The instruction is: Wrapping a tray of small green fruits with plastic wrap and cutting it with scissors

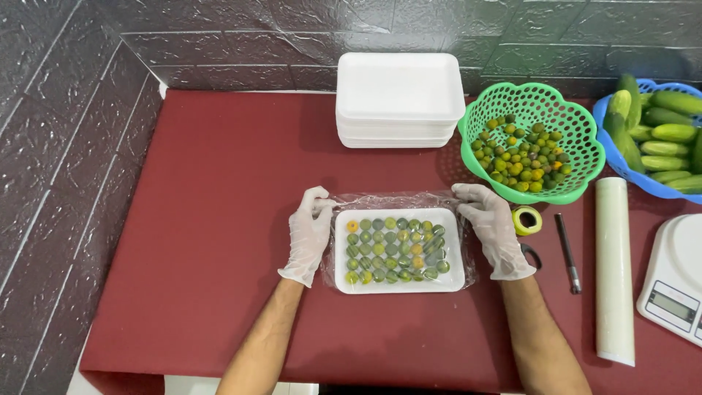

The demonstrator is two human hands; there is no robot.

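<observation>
On the dark red tabletop (219,183) a white foam tray (399,287) of small round green and yellow fruits (395,250) lies in the middle, covered with clear film (398,199). The gloved left hand (309,235) and right hand (495,230) lie flat and open along its two short sides, pressing the film down – neither is closed around anything. The tray seems light and easy to dent, the film thin and clinging, so the firm rim is probably the best place to hold it. Behind stands a stack of empty white trays (398,99); a white film roll (614,271) lies at the right.
</observation>
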